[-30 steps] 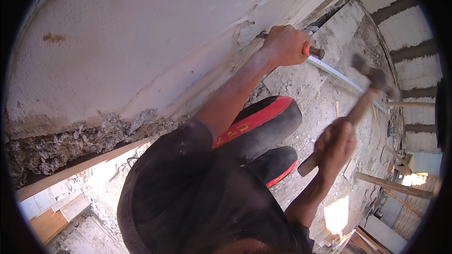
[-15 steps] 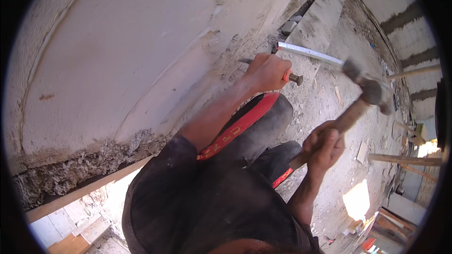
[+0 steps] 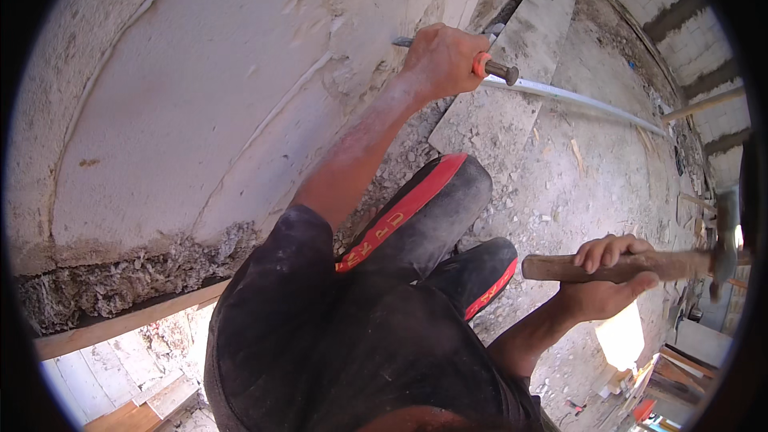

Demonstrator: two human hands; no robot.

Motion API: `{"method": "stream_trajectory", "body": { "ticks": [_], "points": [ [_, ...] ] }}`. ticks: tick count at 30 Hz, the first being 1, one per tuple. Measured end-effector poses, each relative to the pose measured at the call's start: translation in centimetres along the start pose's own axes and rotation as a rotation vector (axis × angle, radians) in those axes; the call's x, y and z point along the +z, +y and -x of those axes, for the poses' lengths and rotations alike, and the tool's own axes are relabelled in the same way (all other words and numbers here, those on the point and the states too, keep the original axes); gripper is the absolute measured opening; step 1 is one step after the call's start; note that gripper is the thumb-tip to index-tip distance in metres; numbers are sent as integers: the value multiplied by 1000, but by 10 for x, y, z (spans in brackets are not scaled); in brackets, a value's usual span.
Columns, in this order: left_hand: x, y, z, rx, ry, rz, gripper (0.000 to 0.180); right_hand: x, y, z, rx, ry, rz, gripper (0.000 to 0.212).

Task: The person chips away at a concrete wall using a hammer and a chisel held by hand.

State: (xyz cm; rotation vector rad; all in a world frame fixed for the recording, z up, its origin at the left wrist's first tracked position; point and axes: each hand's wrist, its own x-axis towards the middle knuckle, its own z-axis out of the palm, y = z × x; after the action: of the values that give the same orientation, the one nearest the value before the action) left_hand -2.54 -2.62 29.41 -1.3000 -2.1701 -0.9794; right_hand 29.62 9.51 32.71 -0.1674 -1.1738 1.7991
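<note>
My left hand (image 3: 445, 62) is closed around a chisel (image 3: 502, 71) with an orange collar and a round steel striking end pointing right. The chisel's flat tip pokes out on the other side, at or close to the rough white wall (image 3: 200, 96); whether it touches I cannot tell. Down at the right, my right hand (image 3: 612, 276) grips a hammer (image 3: 560, 268) by its wooden handle, thumb along the near side. The hammer's metal head is smeared by motion near the right rim, well apart from the chisel.
A long pale metal bar (image 3: 576, 98) lies on the dusty, rubble-strewn floor beyond my knees. A flat board (image 3: 552, 16) runs beside the wall's foot. Wooden poles (image 3: 704, 104) stand at the right. Along the lower left, a timber edge (image 3: 128, 322) borders crumbled masonry.
The hammer has swung right and down, away from the chisel, with my right hand. My left hand has carried the chisel upward along the wall.
</note>
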Motion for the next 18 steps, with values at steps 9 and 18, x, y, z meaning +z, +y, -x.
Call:
{"method": "stream_trajectory", "body": {
  "ticks": [9, 18],
  "points": [
    [3, -3, 1, -29, 58, 3, 13, 54, 78, 12, 464, -161, 573, 28],
    [-7, -3, -6, -45, 87, 73, 17, 62, 31, -7, -231, -115, -240, 44]
  ]
}}
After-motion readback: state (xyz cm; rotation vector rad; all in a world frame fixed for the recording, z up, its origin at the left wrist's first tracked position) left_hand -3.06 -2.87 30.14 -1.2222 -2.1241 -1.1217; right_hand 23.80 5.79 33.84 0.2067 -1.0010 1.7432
